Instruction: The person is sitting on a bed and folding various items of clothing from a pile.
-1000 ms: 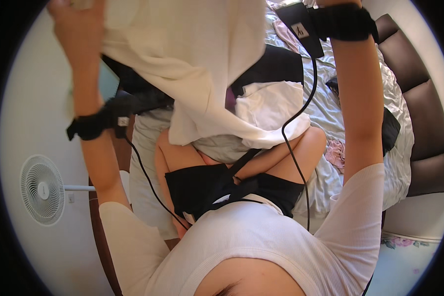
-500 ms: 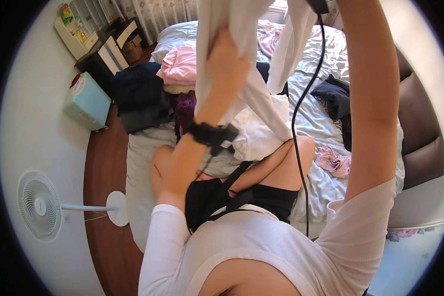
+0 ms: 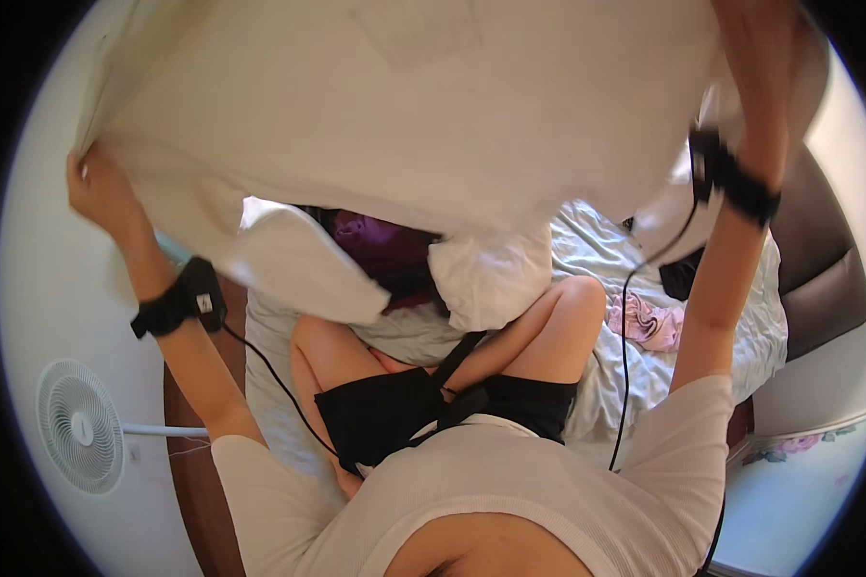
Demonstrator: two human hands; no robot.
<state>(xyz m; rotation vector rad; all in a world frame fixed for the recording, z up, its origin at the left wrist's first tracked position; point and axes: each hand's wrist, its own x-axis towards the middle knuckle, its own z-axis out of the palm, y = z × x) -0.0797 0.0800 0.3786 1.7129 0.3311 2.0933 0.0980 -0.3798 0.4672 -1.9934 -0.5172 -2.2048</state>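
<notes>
A white long-sleeved top (image 3: 433, 115) is spread wide in front of me, filling the upper part of the view. My left hand (image 3: 109, 195) pinches its edge at the far left. At the upper right, my right hand (image 3: 755, 43) holds the other side; its fingertips are out of sight. One sleeve (image 3: 308, 264) dangles below the left side of the cloth. Between my crossed legs and the raised top lies a bunched white cloth (image 3: 491, 279) on the bed. Black bands with cables circle both my wrists.
Behind the bunched cloth, dark and purple clothes (image 3: 380, 245) show in part. A pink scrunched garment (image 3: 648, 322) lies on the rumpled bedsheet (image 3: 587, 240) to the right, near a black one (image 3: 681, 276). A white fan (image 3: 82, 426) stands at the left; a brown headboard (image 3: 827, 260) is on the right.
The white top, gathered and hanging before, is now stretched broad between both hands. My left hand has swung out to the left, and my right hand has come lower into view.
</notes>
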